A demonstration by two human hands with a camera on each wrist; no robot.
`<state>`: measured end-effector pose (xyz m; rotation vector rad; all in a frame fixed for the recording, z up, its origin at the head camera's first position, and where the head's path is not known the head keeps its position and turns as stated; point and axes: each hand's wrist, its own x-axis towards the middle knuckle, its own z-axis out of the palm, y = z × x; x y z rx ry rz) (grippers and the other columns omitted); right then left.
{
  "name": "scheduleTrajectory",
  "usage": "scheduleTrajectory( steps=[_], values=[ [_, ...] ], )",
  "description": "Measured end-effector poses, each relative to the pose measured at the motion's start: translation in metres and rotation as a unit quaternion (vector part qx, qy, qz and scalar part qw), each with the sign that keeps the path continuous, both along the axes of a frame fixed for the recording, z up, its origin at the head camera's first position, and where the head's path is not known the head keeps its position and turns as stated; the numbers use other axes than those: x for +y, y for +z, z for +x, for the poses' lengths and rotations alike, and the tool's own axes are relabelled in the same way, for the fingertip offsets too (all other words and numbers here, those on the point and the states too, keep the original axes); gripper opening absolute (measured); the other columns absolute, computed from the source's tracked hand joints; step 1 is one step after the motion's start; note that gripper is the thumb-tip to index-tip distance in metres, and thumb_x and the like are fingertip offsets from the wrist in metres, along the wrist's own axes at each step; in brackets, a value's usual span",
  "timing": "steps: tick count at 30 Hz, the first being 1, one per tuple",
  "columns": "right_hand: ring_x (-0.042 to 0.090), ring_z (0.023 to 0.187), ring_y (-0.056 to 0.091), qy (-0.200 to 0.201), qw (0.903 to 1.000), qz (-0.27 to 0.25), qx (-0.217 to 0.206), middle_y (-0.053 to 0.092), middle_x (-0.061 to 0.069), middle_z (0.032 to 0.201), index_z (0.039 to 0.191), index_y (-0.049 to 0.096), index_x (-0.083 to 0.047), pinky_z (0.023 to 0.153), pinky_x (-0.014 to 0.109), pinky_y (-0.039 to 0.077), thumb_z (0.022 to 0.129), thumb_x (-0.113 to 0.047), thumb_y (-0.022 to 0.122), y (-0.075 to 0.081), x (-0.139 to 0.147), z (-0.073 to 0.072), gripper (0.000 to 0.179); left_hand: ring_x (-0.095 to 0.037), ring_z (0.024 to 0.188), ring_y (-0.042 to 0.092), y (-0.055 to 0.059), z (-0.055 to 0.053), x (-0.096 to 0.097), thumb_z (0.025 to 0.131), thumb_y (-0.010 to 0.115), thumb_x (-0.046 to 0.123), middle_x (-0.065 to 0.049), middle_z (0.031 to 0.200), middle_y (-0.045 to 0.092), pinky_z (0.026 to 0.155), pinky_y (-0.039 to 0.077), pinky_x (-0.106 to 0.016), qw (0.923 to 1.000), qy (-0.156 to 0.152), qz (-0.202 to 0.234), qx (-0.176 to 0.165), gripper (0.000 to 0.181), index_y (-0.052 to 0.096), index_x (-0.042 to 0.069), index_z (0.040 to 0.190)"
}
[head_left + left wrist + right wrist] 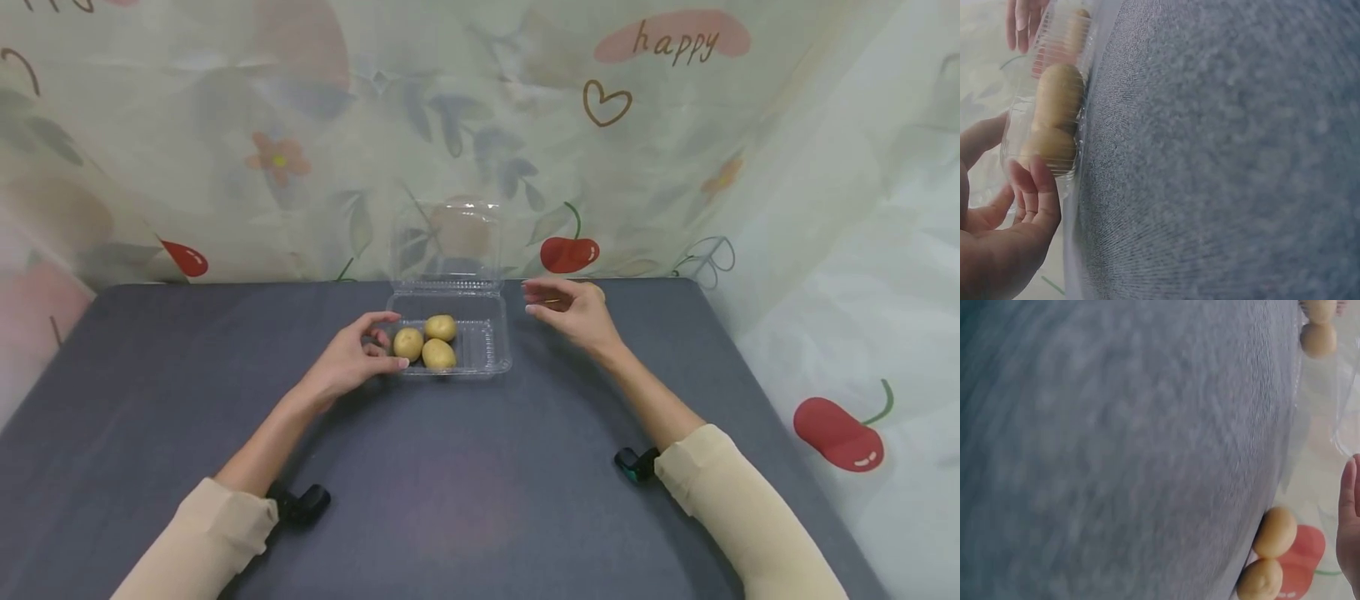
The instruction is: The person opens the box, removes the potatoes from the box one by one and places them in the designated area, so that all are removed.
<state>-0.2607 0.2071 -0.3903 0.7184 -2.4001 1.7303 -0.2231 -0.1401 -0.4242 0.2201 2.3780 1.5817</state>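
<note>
Gripping the left end of a clear, ribbed plastic clamshell container [476,348], the left hand [349,356] wraps bent fingers and thumb around its wall. Three smooth, oval potatoes [439,354] cluster toward the container's left; its transparent lid [446,237] stands raised behind. The right hand [579,317], beside the container, has bent fingers narrowly spaced from the thumb; it appears unloaded, though partly cropped in the right wrist view. Woven grey fabric [450,492] lies beneath the container.

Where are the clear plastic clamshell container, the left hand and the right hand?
Clear plastic clamshell container [476,345]: head view, bare floor.
Left hand [349,356]: head view, middle of hand.
Right hand [582,317]: head view, middle of hand.
</note>
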Motion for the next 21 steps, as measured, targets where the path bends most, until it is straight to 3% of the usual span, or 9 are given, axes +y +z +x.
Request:
scheduleTrajectory(
  steps=[6,15,21],
  values=[
    [0.044,0.106,0.064,0.021,0.9994,0.004,-0.025,0.064,0.030,0.119,0.122,0.063,0.012,0.090,0.037,0.055,0.086,0.008,0.072,0.000,-0.012,0.001,0.038,-0.020,0.075,0.052,0.001,-0.001,0.001,0.087,0.079,0.017,-0.013,0.109,0.047,0.064,0.042,-0.031,1.0000,0.003,0.006,-0.007,0.074,0.040,0.012,0.149],
    [0.045,0.102,0.065,0.044,0.9986,0.029,0.006,0.065,0.031,0.117,0.121,0.063,0.013,0.086,0.043,0.056,0.085,0.009,0.072,0.004,-0.035,0.005,0.037,-0.019,0.076,0.055,0.001,-0.002,0.001,0.086,0.080,0.014,-0.011,0.106,0.046,0.065,0.043,-0.030,0.9998,0.008,0.014,-0.011,0.073,0.042,0.009,0.147],
    [0.046,0.105,0.064,0.061,0.9974,0.032,-0.019,0.062,0.032,0.120,0.124,0.061,0.015,0.088,0.048,0.054,0.087,0.009,0.070,-0.002,-0.046,0.001,0.039,-0.018,0.075,0.054,0.002,-0.001,0.001,0.085,0.080,0.014,-0.012,0.105,0.046,0.066,0.045,-0.032,0.9997,0.008,0.022,-0.011,0.074,0.041,0.008,0.147]
  ],
)
